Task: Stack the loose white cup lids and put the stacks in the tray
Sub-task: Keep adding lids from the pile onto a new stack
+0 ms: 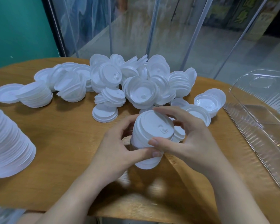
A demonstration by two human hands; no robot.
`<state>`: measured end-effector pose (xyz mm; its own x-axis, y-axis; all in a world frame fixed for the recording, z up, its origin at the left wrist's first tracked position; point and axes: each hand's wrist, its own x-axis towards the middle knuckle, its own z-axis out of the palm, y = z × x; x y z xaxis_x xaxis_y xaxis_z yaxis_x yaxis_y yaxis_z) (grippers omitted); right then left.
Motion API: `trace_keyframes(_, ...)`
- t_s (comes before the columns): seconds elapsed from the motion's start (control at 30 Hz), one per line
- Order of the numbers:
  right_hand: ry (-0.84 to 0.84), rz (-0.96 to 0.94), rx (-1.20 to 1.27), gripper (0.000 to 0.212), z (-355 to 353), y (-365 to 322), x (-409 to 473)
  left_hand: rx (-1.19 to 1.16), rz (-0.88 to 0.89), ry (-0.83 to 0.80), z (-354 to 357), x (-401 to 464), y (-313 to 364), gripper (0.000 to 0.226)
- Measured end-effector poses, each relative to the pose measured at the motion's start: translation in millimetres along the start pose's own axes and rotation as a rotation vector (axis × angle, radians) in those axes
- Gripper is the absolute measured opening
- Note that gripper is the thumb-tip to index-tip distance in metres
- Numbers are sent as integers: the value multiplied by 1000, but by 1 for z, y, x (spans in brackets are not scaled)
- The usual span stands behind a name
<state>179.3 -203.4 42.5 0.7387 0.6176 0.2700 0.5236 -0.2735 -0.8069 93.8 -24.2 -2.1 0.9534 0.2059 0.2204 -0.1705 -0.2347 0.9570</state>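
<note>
Both hands held a short stack of white lids (152, 136) above the wooden table (58, 143), just nearer the camera than the big pile of loose lids (132, 81). Left hand (118, 149) gripped the stack's left side, thumb curled under along its lower edge, fingers wrapped behind. Right hand (187, 139) clamped it from the right, thumb pressed on the near rim, fingers arched over the top lid's far edge. The stack was tilted, top lid facing the camera, sip tab visible.

The pile covered the far middle of the table; several part-stacks in it lay on their sides. Left of the pile, a single lid (6, 94) lay flat near the table edge. A tall finished stack (8, 143) stood well left of the held one, partly cut off by the frame. The clear plastic tray (265, 135) sat right of the pile at the table's right edge, apart from the hands; no lids seen inside it.
</note>
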Motion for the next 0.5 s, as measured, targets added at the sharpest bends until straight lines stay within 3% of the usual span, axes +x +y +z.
trace_keyframes(0.33, -32, 44, -6, 72, 0, -2, -4, -9, 16, -22, -1, 1, -3, 78)
trace_keyframes(0.5, 143, 123, 73, 52, -22, 26, -2, -15, 4, -16, -2, 0, -5, 79)
